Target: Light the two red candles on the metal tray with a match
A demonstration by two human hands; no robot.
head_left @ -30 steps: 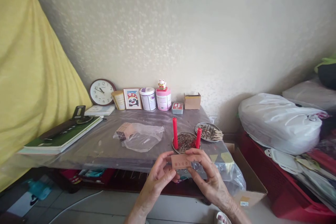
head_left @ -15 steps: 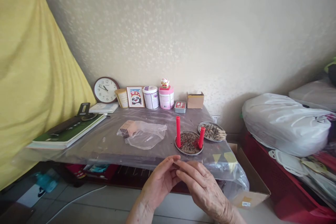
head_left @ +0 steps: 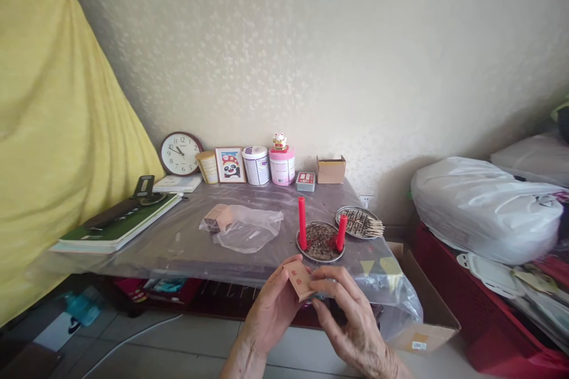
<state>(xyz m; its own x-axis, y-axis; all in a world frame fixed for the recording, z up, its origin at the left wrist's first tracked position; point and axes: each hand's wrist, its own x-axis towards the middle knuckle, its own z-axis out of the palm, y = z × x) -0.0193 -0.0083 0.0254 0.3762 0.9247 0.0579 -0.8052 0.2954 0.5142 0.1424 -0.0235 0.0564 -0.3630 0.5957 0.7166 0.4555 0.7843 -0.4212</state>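
Observation:
Both hands meet in front of the table's near edge around a small tan matchbox with red print. My left hand grips the box from below and the left, fingers curled. My right hand pinches the box's right end with thumb and forefinger. Just beyond them, a round metal dish on the table holds two upright red candles, a tall one and a short one. Neither candle shows a flame.
A second metal plate with burnt sticks lies right of the dish. A crumpled plastic bag lies mid-table. Clock, tins, framed picture and small boxes line the wall. Books rest at left. A white sack sits right.
One second ago the box faced me flat between both hands. Half a second ago my right hand covered it. Now the box is tilted, its face showing again.

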